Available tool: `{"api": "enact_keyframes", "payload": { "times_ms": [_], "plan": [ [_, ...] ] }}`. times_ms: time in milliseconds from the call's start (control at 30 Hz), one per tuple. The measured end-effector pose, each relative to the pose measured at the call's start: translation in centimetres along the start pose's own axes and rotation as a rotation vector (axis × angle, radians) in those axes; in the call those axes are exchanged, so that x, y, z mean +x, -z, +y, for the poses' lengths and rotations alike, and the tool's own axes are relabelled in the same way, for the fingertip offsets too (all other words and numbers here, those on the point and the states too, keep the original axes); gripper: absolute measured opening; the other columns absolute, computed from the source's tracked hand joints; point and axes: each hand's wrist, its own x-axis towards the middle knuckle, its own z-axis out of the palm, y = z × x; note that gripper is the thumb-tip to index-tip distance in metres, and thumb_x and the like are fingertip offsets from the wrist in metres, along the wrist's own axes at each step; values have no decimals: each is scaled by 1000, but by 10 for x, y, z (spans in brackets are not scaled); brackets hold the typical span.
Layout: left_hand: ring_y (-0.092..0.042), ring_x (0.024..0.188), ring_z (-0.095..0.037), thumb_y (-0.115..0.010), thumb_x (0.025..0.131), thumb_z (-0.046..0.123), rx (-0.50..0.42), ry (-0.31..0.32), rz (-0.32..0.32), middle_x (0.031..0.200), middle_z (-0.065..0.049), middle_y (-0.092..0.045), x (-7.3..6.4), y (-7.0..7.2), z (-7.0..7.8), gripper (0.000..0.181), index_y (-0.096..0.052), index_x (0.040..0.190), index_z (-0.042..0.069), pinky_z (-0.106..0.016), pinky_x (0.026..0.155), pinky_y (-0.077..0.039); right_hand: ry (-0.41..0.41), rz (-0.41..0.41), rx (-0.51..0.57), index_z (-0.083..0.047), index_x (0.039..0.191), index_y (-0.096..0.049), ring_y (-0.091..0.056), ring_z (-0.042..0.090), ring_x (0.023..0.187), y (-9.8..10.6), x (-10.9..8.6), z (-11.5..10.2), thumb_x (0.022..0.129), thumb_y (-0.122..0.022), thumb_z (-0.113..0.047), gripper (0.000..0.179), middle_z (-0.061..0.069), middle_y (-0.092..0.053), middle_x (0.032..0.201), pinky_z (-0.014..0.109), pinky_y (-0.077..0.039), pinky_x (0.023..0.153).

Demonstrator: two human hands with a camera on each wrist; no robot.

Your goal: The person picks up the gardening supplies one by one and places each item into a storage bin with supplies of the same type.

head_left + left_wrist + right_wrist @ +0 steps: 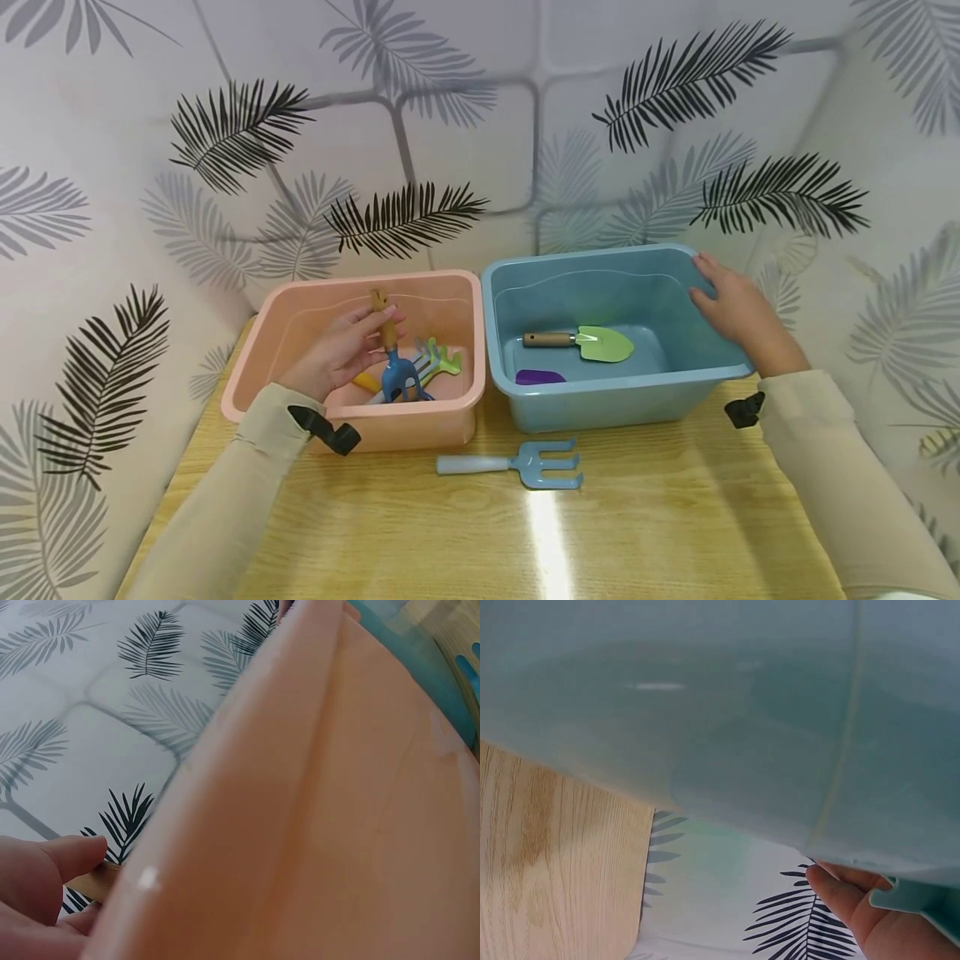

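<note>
My left hand point(348, 346) pinches the wooden handle of a blue hand fork point(397, 377), tines down, over the peach bin point(442, 421). In the left wrist view, that bin's wall hides most of the tool; a bit of wooden handle point(96, 883) shows by my fingers. Beneath the fork lie a green garden tool point(447, 361), a grey-blue fork point(424, 358) and something yellow point(367, 382). My right hand point(738, 312) grips the right rim of the blue bin point(600, 408). Inside that bin are a green trowel point(606, 343) with a wooden handle and a purple piece point(540, 377), partly hidden.
A light blue hand fork point(536, 465) with a pale handle lies on the wooden table point(420, 542), in front of the bins. Both bins stand side by side, close against the leaf-patterned backdrop point(495, 167).
</note>
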Motion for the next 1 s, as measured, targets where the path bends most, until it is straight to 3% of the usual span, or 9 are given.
{"api": "enact_keyframes", "payload": {
  "times_ms": [167,300,467,667,1000],
  "plan": [
    [-45,122,-29,-49,97,25,1,-14,-11,128,-11,-47,-1,-1,0,36,-45,126,3,-45,101,-36,-4,-1,-1,2,146,-19,-16,44,134,0,0,0,96,-45,-16,59,20,-14,151,56,-14,107],
    [-43,124,-31,-49,97,21,-20,-18,11,130,-13,-45,0,-2,0,42,-39,133,1,-40,102,-36,-4,4,0,2,146,-19,-17,44,134,0,0,0,96,-46,-16,59,20,-15,151,57,-15,106],
    [-37,129,-33,-44,99,20,-45,-34,-11,142,-20,-34,0,-1,0,51,-28,141,-4,-38,103,-33,-4,5,-2,2,146,-19,-17,45,134,0,0,0,96,-46,-16,59,20,-15,151,57,-15,106],
    [-45,122,-26,-43,100,22,-41,-44,-29,146,-23,-28,-1,-2,1,55,-23,144,-4,-35,101,-36,-4,4,1,1,146,-19,-17,44,134,0,0,1,96,-46,-17,59,19,-15,151,57,-14,107],
    [-51,115,-22,-43,100,21,-10,-65,-40,143,-21,-33,-2,-3,0,53,-27,142,-5,-35,100,-37,-16,-2,4,1,146,-18,-16,44,134,0,1,1,97,-45,-17,60,19,-13,152,57,-14,107]
  ]
}}
